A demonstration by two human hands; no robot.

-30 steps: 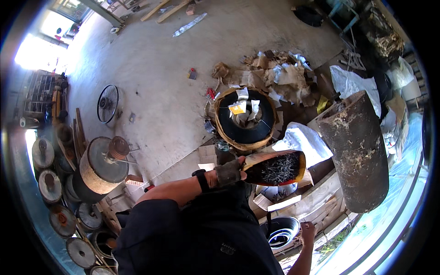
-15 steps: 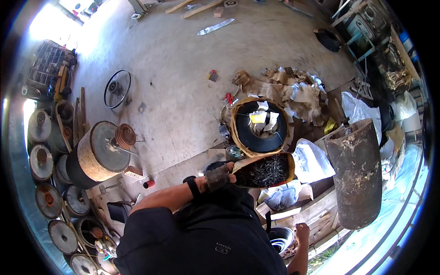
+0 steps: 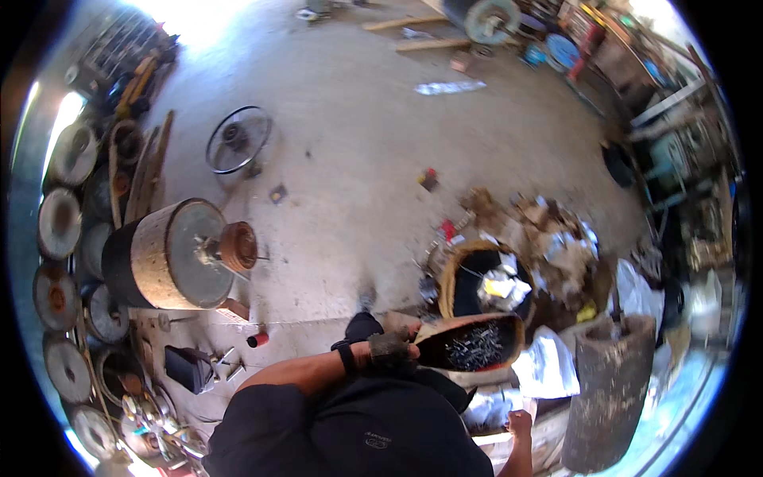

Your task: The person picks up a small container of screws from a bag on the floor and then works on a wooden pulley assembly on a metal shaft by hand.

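My left hand (image 3: 391,350), in a dark worn work glove with a black band at the wrist, grips the end of an open brown container (image 3: 507,358). Inside it lies a heap of thin dark nails (image 3: 475,347), or similar metal slivers. My right hand (image 3: 520,423) hangs low at my right side, its fingers curled closed, with nothing showing in it. Beyond the container stands a round tub (image 3: 447,290) with a brown rim and crumpled pale and yellow wrappers (image 3: 502,285) in it. A white plastic bag (image 3: 548,367) lies beside the container.
A large drum roller (image 3: 191,254) with a pulley stands at left, near stacked round discs (image 3: 60,222). A bicycle wheel (image 3: 238,141) is on the floor. Torn brown paper (image 3: 560,230) is heaped beyond the tub; a thick dark cylinder (image 3: 608,397) stands at right.
My view has shifted left, and the tub and paper heap now sit farther right. The container of nails stays in my left hand; my right hand stays low at my side.
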